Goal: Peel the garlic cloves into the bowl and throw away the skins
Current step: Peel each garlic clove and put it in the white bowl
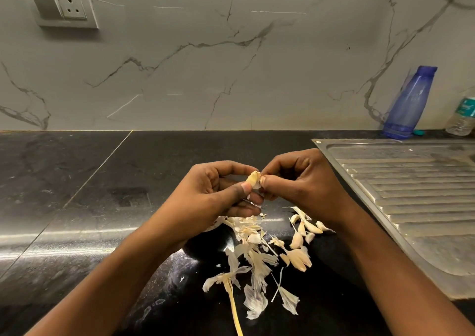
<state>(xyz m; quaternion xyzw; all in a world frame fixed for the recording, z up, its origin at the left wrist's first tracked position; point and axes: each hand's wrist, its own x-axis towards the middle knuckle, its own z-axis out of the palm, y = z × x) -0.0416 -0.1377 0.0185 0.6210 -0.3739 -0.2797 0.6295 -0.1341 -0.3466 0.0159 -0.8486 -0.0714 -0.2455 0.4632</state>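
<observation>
— Clove (253,178): where is it from the fingers?
— Between both pinches. My left hand (218,196) clamps its lower end, thumb against forefinger; my right hand (300,181) nips the tip just right of that. Long axis tilts up-right. I see it pale yellow, half peeled.
— Nearer hand?
— Both touch it.

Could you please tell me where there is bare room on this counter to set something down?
The counter is bare left of the left hand, back to the marble wall, and behind the right hand. The ribbed drainboard on the right is bare too. It is crowded between the forearms: garlic skins, with cloves beside them.
</observation>
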